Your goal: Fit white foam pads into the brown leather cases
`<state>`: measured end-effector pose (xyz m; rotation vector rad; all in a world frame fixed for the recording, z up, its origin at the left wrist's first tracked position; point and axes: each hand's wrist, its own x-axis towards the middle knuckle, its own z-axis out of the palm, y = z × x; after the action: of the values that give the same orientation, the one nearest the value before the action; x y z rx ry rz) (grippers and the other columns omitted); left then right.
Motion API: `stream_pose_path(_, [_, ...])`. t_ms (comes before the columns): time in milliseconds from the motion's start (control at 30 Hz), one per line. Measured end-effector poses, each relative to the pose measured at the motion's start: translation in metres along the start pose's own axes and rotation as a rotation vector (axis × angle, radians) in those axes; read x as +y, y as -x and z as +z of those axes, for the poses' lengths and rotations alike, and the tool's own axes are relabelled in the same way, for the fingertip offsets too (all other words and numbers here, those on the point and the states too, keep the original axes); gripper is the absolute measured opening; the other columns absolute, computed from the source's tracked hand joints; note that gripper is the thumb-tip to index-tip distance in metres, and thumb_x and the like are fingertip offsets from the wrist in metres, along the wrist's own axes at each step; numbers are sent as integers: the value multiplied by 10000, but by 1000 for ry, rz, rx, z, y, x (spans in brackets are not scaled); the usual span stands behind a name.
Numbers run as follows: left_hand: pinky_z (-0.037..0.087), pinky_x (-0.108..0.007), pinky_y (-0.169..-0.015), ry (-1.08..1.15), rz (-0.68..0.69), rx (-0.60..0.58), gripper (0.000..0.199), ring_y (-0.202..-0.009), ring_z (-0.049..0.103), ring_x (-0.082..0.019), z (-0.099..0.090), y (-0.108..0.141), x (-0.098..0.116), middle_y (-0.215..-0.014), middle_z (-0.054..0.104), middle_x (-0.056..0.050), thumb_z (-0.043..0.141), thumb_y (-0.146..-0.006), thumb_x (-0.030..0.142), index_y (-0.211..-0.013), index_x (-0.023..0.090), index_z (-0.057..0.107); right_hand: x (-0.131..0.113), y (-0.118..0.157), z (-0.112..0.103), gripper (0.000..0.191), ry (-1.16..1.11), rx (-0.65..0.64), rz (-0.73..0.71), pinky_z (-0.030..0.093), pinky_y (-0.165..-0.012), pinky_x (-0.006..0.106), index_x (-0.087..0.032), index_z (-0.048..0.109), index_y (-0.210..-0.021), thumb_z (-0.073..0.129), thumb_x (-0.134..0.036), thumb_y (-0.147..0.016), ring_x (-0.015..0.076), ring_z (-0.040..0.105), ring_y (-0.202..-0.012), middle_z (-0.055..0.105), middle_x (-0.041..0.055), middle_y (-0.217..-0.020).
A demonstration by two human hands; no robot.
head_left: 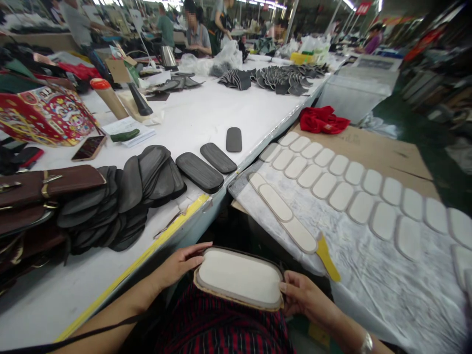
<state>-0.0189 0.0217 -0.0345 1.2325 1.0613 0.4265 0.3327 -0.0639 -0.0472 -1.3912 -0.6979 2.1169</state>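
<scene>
Between my two hands, above my lap, is an oval bag base [239,278] with a smooth white panel facing up, a dark far rim and a rough tan near edge. My left hand [184,265] grips its left end, fingers along the upper rim and thumb at the edge. At the right end, my right hand [300,293] pinches the edge between thumb and fingers. The underside is hidden. To the right, long white oval panels [278,202] lie overlapped on the cloth-covered board [354,275], near a yellow spreader [327,258].
Rows of white oval panels [341,195] cover the board's far side. On the white table [184,120] lie dark oval pieces [199,171], a dark stack [147,179], brown leather bags [70,182] and a phone [89,148]. A red cloth [322,119] lies behind the board.
</scene>
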Motion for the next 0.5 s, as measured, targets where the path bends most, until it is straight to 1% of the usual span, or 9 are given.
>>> stream_pose_path(33, [328,-364,-1012,-87,9,-13,475,-1131,501,-223,-3,0,5,-1225,580,-41,524,-808,386,-1252,218,510,0,0,0,379,12,11,-8,479,-503,241,-181,370,-717,653,-429,-758,120,577,-515,532,-43,-577])
stream_pose_path(100, [332,-361,-1010,-177,19,-50,469,-1139,494,-218,-7,-1,12,-1253,559,-26,519,-808,371,-1258,238,501,1,0,2,384,36,32,-21,479,-493,244,-183,368,-715,658,-434,-746,119,571,-494,536,-45,-566])
stream_pose_path(233, [351,-383,-998,-150,-10,-183,476,-1126,513,-224,-10,-5,14,-1237,571,-30,537,-802,357,-1263,249,490,3,3,8,402,71,76,-43,466,-462,242,-185,366,-709,673,-445,-705,130,567,-463,540,-46,-543])
stream_pose_path(300, [345,-392,-1004,-136,-14,-216,472,-1138,512,-229,-14,-8,11,-1250,565,-30,562,-794,348,-1254,265,497,4,6,10,410,77,108,-61,456,-447,239,-188,363,-712,672,-457,-691,142,576,-464,540,-47,-543])
stream_pose_path(367, [343,-383,-1009,-134,-4,-234,494,-1171,493,-228,-19,-13,10,-1300,526,-29,586,-784,337,-1264,287,481,3,7,11,403,113,132,-65,433,-426,231,-192,364,-724,647,-477,-704,148,572,-455,536,-47,-541])
stream_pose_path(433, [359,-374,-999,-153,28,-237,540,-1191,480,-228,-21,-20,14,-1331,495,-41,596,-778,340,-1294,291,443,0,6,9,380,228,183,-96,393,-404,219,-195,375,-747,622,-484,-727,134,537,-429,519,-48,-530])
stream_pose_path(500, [355,-378,-1004,-267,90,-187,586,-1205,468,-231,-15,-28,25,-1333,491,-56,599,-770,354,-1319,278,410,-6,3,6,357,404,289,-228,412,-449,235,-188,422,-800,646,-454,-720,133,539,-497,534,-28,-592])
